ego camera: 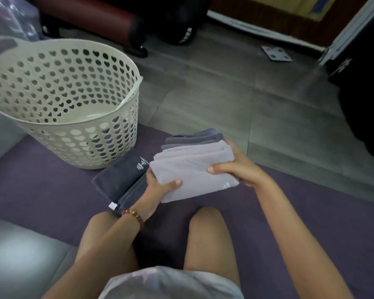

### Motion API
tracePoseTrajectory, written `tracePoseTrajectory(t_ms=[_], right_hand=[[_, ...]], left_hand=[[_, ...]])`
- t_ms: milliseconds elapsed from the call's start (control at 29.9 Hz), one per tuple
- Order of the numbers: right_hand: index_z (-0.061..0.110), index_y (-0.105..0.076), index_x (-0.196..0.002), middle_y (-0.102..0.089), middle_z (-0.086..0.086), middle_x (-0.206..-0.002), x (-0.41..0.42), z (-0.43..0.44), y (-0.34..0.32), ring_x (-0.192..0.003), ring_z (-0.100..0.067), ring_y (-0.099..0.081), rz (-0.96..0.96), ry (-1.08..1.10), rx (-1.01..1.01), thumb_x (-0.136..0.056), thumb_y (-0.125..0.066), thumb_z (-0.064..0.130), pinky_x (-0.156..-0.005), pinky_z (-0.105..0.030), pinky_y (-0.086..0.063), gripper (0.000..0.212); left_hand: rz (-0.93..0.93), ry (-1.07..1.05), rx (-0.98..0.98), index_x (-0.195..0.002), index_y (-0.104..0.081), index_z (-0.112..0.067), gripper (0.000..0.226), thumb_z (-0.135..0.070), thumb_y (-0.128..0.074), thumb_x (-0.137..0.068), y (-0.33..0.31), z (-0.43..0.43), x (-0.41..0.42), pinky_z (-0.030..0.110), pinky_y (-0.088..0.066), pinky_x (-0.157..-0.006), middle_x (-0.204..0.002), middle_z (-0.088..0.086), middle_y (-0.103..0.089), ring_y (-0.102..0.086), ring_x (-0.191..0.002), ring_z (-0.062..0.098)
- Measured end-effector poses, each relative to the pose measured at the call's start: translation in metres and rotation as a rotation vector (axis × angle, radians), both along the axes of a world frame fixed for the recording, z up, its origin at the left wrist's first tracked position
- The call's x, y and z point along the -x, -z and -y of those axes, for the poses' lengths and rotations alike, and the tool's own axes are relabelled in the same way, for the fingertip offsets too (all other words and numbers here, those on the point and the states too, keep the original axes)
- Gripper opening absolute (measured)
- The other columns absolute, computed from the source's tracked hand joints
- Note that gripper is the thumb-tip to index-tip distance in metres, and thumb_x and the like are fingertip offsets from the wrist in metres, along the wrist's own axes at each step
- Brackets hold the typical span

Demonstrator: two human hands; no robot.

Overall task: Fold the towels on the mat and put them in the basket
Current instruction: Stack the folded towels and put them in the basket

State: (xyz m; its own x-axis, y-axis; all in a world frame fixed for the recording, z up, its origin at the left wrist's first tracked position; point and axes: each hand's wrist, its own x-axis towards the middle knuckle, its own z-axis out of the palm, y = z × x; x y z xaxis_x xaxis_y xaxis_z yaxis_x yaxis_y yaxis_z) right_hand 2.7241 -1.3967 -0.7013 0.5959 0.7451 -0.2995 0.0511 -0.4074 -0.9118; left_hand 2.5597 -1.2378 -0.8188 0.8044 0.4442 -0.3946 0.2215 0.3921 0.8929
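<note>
Holding a stack of folded towels [192, 167] in both hands, a person is kneeling on the purple mat [52, 182]. The left hand [160, 188] is gripping the near left corner of the stack, with the thumb on top and the fingers tucked under. The right hand [238, 167] is gripping the right side, with the thumb lying on top and the fingers curling round the edge. The stack is sitting over the middle of the mat, with light grey towels on top and darker grey ones peeking out at the far end. I cannot tell if it is resting on the mat or lifted a little.

One dark towel [121, 180] is lying folded on the mat, just to the left of the stack and close to the near side of the basket [73, 145]. The basket is standing at the far left, and inside it only the pale bottom is showing, with no towels that I can see.

So the folding is looking about done, and the putting away is looking like the part left to do.

The basket's mouth is wide and open, so there is plenty of room to drop towels in. Its rim is sitting higher than the stack, so the towels are going to need lifting up and over. The far end of the stack is fanning out a bit, so those edges may be slipping if the grip is loose
</note>
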Motion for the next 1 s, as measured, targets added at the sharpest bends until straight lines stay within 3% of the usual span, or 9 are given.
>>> tracePoseTrajectory(t_ms=[100,167,268,402,535,703,803,903,1004], right_hand=[[0.009,-0.042,-0.130,-0.059,-0.008,-0.129,0.010,0.027,-0.036,-0.118,-0.019,-0.057,0.013,-0.115,-0.149,-0.058,-0.077,-0.005,-0.097,-0.033,-0.048,0.081],[0.009,-0.044,-0.125,-0.066,0.001,-0.118,0.019,0.041,-0.054,-0.109,-0.013,-0.061,0.005,-0.122,-0.199,-0.056,-0.072,-0.012,-0.089,-0.027,-0.051,0.077],[0.014,-0.063,-0.109,-0.071,0.015,-0.099,0.026,0.054,-0.068,-0.096,-0.001,-0.065,0.005,-0.122,-0.253,-0.050,-0.076,-0.002,-0.079,-0.015,-0.050,0.063],[0.033,-0.077,-0.081,-0.073,0.010,-0.086,0.031,0.056,-0.069,-0.083,-0.003,-0.069,-0.113,-0.087,-0.382,-0.031,-0.089,0.014,-0.068,-0.017,-0.053,0.055],[0.017,-0.075,-0.095,-0.074,0.003,-0.089,0.036,0.044,-0.066,-0.085,-0.011,-0.069,-0.181,0.042,-0.484,-0.053,-0.066,0.005,-0.069,-0.023,-0.054,0.044],[0.008,-0.046,-0.134,-0.065,-0.009,-0.118,0.045,0.021,-0.061,-0.100,-0.020,-0.066,-0.239,0.204,-0.380,-0.045,-0.089,0.044,-0.071,-0.030,-0.054,0.105],[0.007,-0.051,-0.129,-0.071,-0.005,-0.107,0.055,0.020,-0.058,-0.094,-0.016,-0.069,-0.345,0.163,-0.374,-0.054,-0.084,0.043,-0.067,-0.027,-0.055,0.090],[0.009,-0.045,-0.131,-0.069,-0.003,-0.109,0.057,0.023,-0.055,-0.096,-0.015,-0.068,-0.361,0.096,-0.365,-0.046,-0.089,0.034,-0.069,-0.027,-0.055,0.099],[0.012,-0.042,-0.135,-0.067,-0.001,-0.109,0.056,0.020,-0.054,-0.096,-0.014,-0.068,-0.346,0.093,-0.335,-0.069,-0.069,0.024,-0.070,-0.026,-0.054,0.072]], left_hand=[[0.184,0.212,0.053,-0.135,-0.040,-0.010,0.113,-0.042,-0.094,-0.042,-0.031,-0.002,0.007,0.030,-0.053,-0.086,-0.129,0.007,-0.060,-0.058,-0.118,0.020],[0.249,0.237,0.050,-0.134,-0.041,-0.004,0.112,-0.039,-0.094,-0.041,-0.051,-0.003,0.017,0.026,-0.052,-0.082,-0.123,0.007,-0.063,-0.061,-0.112,0.018],[0.315,0.187,-0.014,-0.136,-0.031,0.006,0.126,-0.040,-0.095,-0.037,-0.078,-0.004,0.030,0.024,-0.052,-0.081,-0.123,0.012,-0.058,-0.061,-0.108,0.014],[0.386,0.118,-0.114,-0.138,-0.033,-0.003,0.121,-0.046,-0.092,-0.042,-0.109,-0.004,0.035,0.031,-0.051,-0.088,-0.127,0.012,-0.055,-0.057,-0.114,0.020],[0.406,0.032,-0.092,-0.140,-0.035,-0.008,0.122,-0.049,-0.092,-0.041,-0.127,-0.009,0.038,0.037,-0.054,-0.086,-0.131,0.016,-0.055,-0.059,-0.114,0.027],[0.408,0.015,-0.056,-0.131,-0.040,-0.024,0.101,-0.051,-0.088,-0.045,-0.136,-0.020,0.045,0.029,-0.055,-0.079,-0.130,0.007,-0.053,-0.061,-0.111,0.019],[0.357,-0.014,0.002,-0.131,-0.042,-0.026,0.084,-0.045,-0.076,-0.057,-0.132,-0.030,0.050,0.028,-0.055,-0.074,-0.129,0.006,-0.056,-0.064,-0.107,0.017],[0.268,-0.048,0.006,-0.134,-0.043,-0.017,0.085,-0.046,-0.072,-0.059,-0.123,-0.038,0.054,0.031,-0.054,-0.076,-0.133,0.015,-0.053,-0.064,-0.107,0.020],[0.215,-0.068,0.012,-0.132,-0.044,-0.021,0.078,-0.048,-0.070,-0.063,-0.117,-0.033,0.058,0.041,-0.050,-0.089,-0.132,0.012,-0.055,-0.060,-0.113,0.026]])
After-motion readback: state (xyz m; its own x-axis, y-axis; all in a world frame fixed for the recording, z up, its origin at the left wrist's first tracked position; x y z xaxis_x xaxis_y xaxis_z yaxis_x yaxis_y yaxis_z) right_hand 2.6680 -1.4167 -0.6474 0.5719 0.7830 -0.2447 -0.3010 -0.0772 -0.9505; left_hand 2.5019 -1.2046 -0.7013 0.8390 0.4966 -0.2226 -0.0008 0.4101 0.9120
